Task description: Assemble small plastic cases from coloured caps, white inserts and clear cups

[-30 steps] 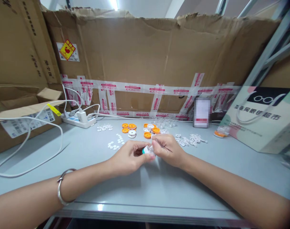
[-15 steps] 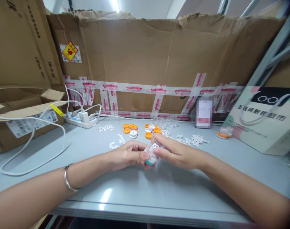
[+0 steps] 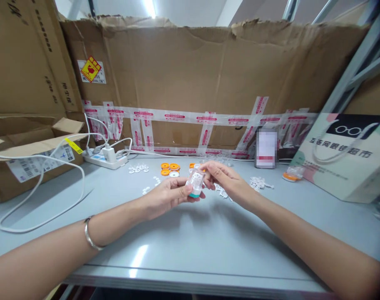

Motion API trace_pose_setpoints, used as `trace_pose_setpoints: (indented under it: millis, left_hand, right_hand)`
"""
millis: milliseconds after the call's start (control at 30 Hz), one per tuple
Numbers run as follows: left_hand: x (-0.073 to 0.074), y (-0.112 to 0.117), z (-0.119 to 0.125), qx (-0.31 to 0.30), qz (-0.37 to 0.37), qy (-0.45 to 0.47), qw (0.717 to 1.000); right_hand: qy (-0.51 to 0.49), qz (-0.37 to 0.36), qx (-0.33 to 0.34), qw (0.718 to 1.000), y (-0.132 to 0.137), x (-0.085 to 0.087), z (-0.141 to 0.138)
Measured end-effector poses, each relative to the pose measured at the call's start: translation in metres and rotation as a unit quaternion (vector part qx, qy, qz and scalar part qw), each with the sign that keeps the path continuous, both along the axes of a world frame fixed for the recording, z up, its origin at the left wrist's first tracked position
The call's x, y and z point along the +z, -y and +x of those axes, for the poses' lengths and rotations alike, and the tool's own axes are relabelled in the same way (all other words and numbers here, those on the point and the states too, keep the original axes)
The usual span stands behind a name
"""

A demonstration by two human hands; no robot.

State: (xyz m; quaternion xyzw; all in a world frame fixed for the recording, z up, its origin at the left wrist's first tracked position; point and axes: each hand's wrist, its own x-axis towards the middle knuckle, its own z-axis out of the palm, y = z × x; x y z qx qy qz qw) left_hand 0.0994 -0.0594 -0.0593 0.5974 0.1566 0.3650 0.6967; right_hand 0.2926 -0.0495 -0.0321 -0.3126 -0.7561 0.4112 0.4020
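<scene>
Head view. Near the middle of the tabletop (image 3: 165,254), I see the left hand (image 3: 169,194) holding a small transparent piece (image 3: 196,182) with a teal band at its base, raised above the surface. The left fingers (image 3: 185,191) are closed on its lower part, the thumb on the near side; white openwork shows through the clear wall. The right hand (image 3: 229,182) is bent at the piece's upper right edge, its fingers (image 3: 214,169) curled with the tips close together; I cannot tell whether they grip the rim or merely lie beside it. A silver bracelet (image 3: 90,236) circles the left wrist.

Beyond the hands I note orange wheels (image 3: 165,172) in a cluster, with small white discs (image 3: 138,168) scattered to their left. White openwork parts (image 3: 259,182) lie in a loose heap just beyond the right forearm. Farther right, an orange-based clear piece (image 3: 290,176) rests near a pale paper bag (image 3: 336,166).

Along the back, a phone (image 3: 266,148), its screen pixelated, stands upright before a taped cardboard sheet (image 3: 177,71). A white power strip (image 3: 107,161) sits at left, beside an open carton (image 3: 2,179).
</scene>
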Motion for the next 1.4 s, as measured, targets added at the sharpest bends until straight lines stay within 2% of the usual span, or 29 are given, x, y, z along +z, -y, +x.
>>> trace_pose_setpoints:
  millis: [200, 433, 500, 567, 700, 800, 933, 1067, 1233, 1400]
  left_hand:
    - [0.001, -0.001, -0.002, -0.013, -0.044, 0.023, 0.999]
    - [0.001, 0.000, 0.003, 0.037, -0.021, 0.009, 0.999]
    - [0.000, -0.001, 0.004, 0.075, -0.004, -0.011, 0.997]
    - [-0.002, -0.001, 0.005, 0.143, 0.022, -0.059, 0.988]
    - [-0.004, -0.001, 0.006, 0.269, 0.095, -0.144, 0.947]
    - [-0.007, 0.001, 0.007, 0.311, 0.145, -0.163, 0.925]
    - [-0.009, 0.002, 0.006, 0.344, 0.169, -0.207, 0.900]
    - [-0.010, 0.002, 0.006, 0.343, 0.191, -0.230, 0.891]
    - [-0.004, 0.005, 0.008, 0.288, 0.239, -0.255, 0.891]
    - [0.001, 0.009, 0.009, 0.240, 0.242, -0.264, 0.902]
  right_hand:
    - [-0.040, -0.019, -0.021, 0.999, -0.004, -0.003, -0.003]
    - [-0.018, -0.004, -0.026, 0.999, 0.006, 0.000, -0.005]
    - [-0.001, 0.002, -0.021, 1.000, 0.006, 0.000, -0.004]
    - [0.016, 0.015, -0.008, 1.000, 0.007, -0.002, -0.003]
    - [0.023, 0.014, 0.029, 0.999, 0.007, -0.005, -0.006]
    - [0.000, -0.017, 0.057, 0.998, 0.008, -0.006, -0.010]
    - [-0.020, -0.040, 0.071, 0.996, 0.007, -0.009, -0.012]
    - [-0.022, -0.039, 0.031, 0.999, 0.006, -0.009, -0.012]
    - [0.017, 0.002, -0.055, 0.998, 0.006, -0.008, -0.013]
    - [0.088, 0.035, -0.058, 0.994, 0.008, -0.010, -0.012]
